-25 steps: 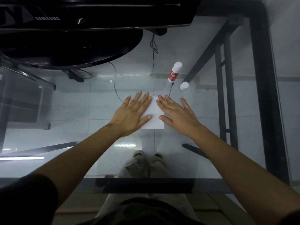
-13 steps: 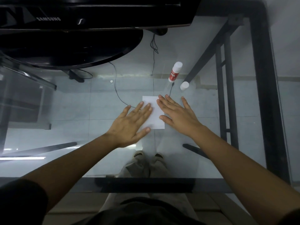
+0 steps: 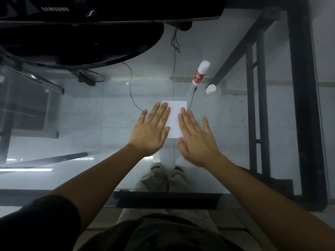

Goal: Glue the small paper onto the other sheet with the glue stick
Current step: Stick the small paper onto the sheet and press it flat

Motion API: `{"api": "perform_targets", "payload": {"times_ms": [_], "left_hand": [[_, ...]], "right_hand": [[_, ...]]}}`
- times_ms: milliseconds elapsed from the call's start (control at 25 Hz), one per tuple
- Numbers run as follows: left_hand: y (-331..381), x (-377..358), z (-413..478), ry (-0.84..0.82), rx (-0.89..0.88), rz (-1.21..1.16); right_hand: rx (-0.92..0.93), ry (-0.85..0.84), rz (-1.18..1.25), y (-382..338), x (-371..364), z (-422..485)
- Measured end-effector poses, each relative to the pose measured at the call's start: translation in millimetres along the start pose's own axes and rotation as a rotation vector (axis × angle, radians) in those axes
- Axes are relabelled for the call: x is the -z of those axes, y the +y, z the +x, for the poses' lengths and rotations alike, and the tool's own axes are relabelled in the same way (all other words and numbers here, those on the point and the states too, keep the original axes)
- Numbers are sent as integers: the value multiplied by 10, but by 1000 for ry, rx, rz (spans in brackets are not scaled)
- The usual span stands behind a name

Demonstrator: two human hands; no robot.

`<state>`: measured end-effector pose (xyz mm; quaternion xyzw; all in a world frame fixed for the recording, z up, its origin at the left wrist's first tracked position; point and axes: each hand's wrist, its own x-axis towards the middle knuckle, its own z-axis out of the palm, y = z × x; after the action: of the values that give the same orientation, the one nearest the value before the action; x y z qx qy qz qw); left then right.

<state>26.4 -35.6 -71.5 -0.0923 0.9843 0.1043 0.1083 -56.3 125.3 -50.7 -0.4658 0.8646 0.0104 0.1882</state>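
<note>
Pressure was best spread outward from the centre, since both hands, left (image 3: 151,131) and right (image 3: 196,137), lay flat and open, grasping nothing, on the paper (image 3: 175,118) at mid-bench (image 3: 90,113), glue stick (image 3: 200,73) uncapped beyond it.

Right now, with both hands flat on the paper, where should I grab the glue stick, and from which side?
Grip the glue stick round its red-labelled barrel with the right hand, from the right. It stands tilted on the glass table beyond the paper; its loose cap sits right of the base, so come in above that.
</note>
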Motion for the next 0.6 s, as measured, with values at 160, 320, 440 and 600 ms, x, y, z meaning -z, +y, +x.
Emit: {"api": "perform_targets", "payload": {"times_ms": [160,320,440,600], "left_hand": [[-8,-14,8,8,-2,6],[-11,-16,5,15,-10,12],[-12,-14,4,26,-11,12],[-11,-30,17,21,-6,16]], "right_hand": [[18,-8,-90,102,-1,-97],[72,-27,-121,101,9,-67],[22,-6,-108,158,16,35],[25,4,-91,269,44,76]]}}
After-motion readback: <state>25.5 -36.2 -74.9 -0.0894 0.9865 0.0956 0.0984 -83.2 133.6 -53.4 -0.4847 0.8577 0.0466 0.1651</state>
